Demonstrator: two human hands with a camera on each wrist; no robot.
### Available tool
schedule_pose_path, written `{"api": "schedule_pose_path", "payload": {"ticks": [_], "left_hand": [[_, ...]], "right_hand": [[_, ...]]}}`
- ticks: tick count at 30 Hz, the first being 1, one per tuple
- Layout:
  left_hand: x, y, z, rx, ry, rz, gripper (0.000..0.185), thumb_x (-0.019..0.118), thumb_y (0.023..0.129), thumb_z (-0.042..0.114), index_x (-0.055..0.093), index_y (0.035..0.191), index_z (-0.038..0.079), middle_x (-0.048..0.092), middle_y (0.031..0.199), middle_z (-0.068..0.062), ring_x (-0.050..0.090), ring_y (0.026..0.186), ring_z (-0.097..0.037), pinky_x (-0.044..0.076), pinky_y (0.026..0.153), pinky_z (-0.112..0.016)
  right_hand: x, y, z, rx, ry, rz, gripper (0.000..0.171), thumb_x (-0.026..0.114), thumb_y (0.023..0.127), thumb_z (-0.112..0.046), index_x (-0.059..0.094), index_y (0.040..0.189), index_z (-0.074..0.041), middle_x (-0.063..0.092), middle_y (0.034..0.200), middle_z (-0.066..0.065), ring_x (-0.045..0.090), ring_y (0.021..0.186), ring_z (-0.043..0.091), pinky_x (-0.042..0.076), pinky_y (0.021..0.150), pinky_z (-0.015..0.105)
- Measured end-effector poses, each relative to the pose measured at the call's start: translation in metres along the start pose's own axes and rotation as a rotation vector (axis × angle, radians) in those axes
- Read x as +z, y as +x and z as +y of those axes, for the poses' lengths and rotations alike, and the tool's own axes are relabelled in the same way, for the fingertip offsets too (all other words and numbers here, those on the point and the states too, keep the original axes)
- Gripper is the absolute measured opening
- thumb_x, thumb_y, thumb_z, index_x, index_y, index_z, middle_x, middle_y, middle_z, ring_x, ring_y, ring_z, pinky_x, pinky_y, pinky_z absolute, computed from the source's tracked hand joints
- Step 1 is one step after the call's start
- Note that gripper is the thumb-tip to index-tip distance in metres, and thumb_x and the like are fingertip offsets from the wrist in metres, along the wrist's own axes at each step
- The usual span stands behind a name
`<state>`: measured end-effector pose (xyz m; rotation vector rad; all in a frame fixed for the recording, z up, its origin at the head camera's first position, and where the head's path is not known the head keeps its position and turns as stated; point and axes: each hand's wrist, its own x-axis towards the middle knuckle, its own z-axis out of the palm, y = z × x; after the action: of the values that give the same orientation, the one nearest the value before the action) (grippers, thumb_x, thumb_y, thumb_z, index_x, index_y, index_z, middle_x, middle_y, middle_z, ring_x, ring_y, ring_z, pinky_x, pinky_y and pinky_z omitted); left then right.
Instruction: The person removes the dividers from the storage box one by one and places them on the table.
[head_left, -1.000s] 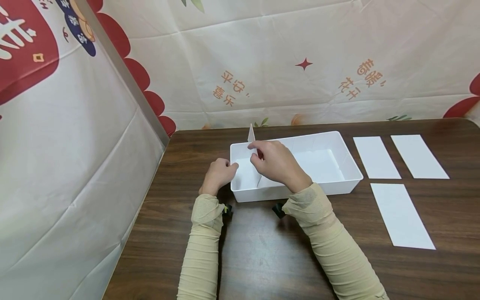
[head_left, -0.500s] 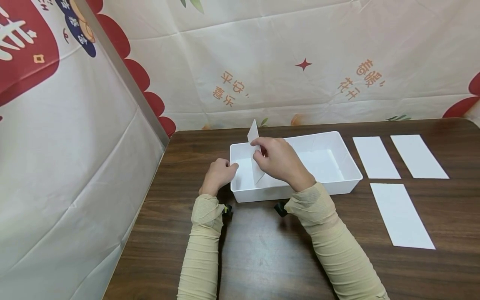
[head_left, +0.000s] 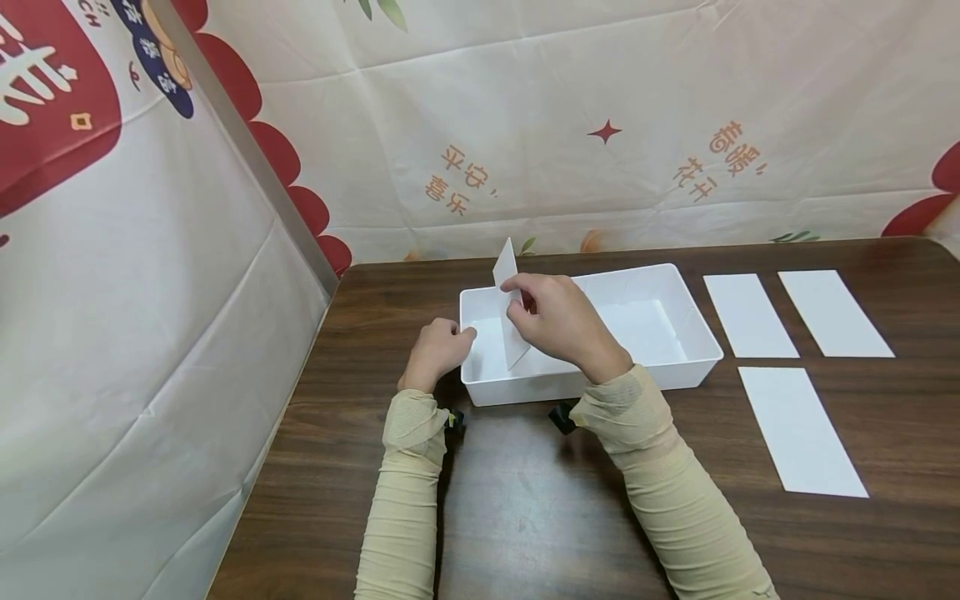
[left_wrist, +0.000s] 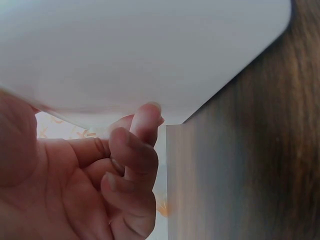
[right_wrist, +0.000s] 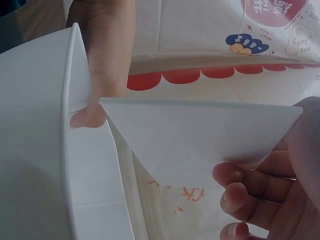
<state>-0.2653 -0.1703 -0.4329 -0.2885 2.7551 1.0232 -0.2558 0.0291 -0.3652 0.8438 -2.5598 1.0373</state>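
Observation:
A long white plastic bin (head_left: 600,383) stands on the table. At its left end my left hand (head_left: 438,352) grips the side wall, thumb over the rim and fingers against the outside, as the left wrist view shows. Between thumb and fingers of my right hand (head_left: 562,321) is a thin white panel (head_left: 506,265), pinched near its upper right edge. The panel stands on edge crosswise inside the left part of the bin, its top corner rising above the back rim. In the right wrist view the panel (right_wrist: 195,135) appears as a tapered white sheet.
Three flat white rectangular panels lie right of the bin: one near its corner (head_left: 752,317), another farther right (head_left: 836,314) and a longer one nearer the front (head_left: 802,432). A printed cloth (head_left: 555,167) hangs behind the brown wooden table (head_left: 517,517).
The right hand shifted slightly right and the panel came up a little, more of it showing above the back rim. Left hand and bin stayed put.

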Motion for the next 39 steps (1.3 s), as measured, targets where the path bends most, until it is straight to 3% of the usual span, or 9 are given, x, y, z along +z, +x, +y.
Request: {"api": "schedule_pose_path", "payload": {"ticks": [39], "left_hand": [[0.001, -0.001, -0.002, 0.036, 0.003, 0.010, 0.039, 0.050, 0.094, 0.035, 0.044, 0.063, 0.012, 0.039, 0.062, -0.001, 0.041, 0.058, -0.018, 0.034, 0.054, -0.032]], "right_hand": [[-0.024, -0.008, -0.001, 0.005, 0.028, 0.037, 0.028, 0.052, 0.087, -0.004, 0.071, 0.108, 0.001, 0.053, 0.067, 0.004, 0.048, 0.062, 0.017, 0.040, 0.060, 0.031]]}}
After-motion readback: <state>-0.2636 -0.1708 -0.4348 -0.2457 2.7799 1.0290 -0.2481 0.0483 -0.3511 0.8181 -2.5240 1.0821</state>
